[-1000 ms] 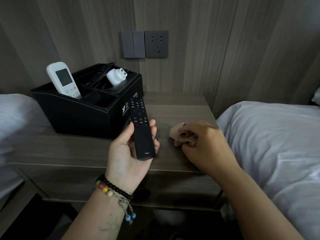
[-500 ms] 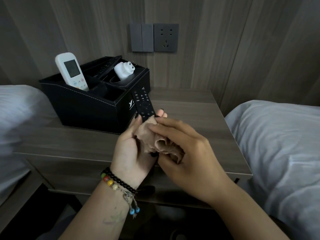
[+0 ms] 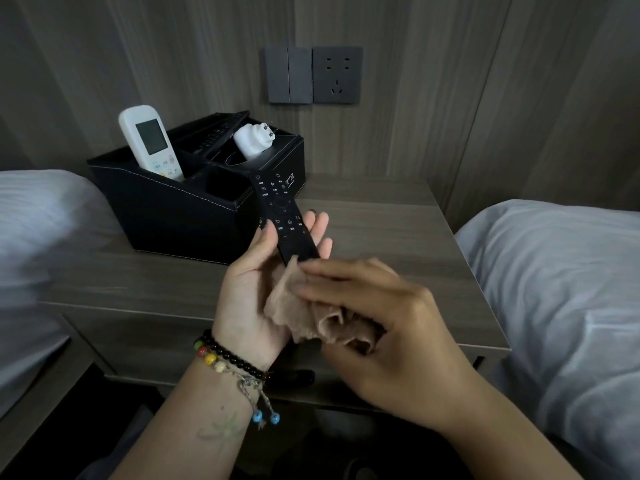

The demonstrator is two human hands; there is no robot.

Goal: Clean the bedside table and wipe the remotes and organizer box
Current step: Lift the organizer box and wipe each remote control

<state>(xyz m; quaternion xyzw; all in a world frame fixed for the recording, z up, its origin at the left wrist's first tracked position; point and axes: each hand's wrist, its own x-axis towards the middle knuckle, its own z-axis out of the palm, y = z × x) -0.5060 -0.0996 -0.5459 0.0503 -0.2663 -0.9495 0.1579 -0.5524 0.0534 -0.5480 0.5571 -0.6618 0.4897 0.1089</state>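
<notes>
My left hand point(image 3: 256, 292) holds a slim black remote point(image 3: 282, 216) in its palm, above the front of the wooden bedside table point(image 3: 374, 233). My right hand point(image 3: 388, 327) presses a crumpled tan cloth point(image 3: 304, 317) over the remote's lower end, which is hidden. Behind stands the black organizer box point(image 3: 173, 209). A white remote with a screen point(image 3: 150, 142), another black remote point(image 3: 218, 133) and a white plug adapter point(image 3: 251, 142) sit in it.
White bedding lies on both sides, a bed on the left point(image 3: 41, 230) and a bed on the right point(image 3: 561, 289). A grey switch point(image 3: 288, 75) and socket point(image 3: 336, 75) are on the wood wall behind the table.
My right hand lifted the cloth off the table and brought it onto the remote in my left hand. The cloth now covers the remote's lower half.
</notes>
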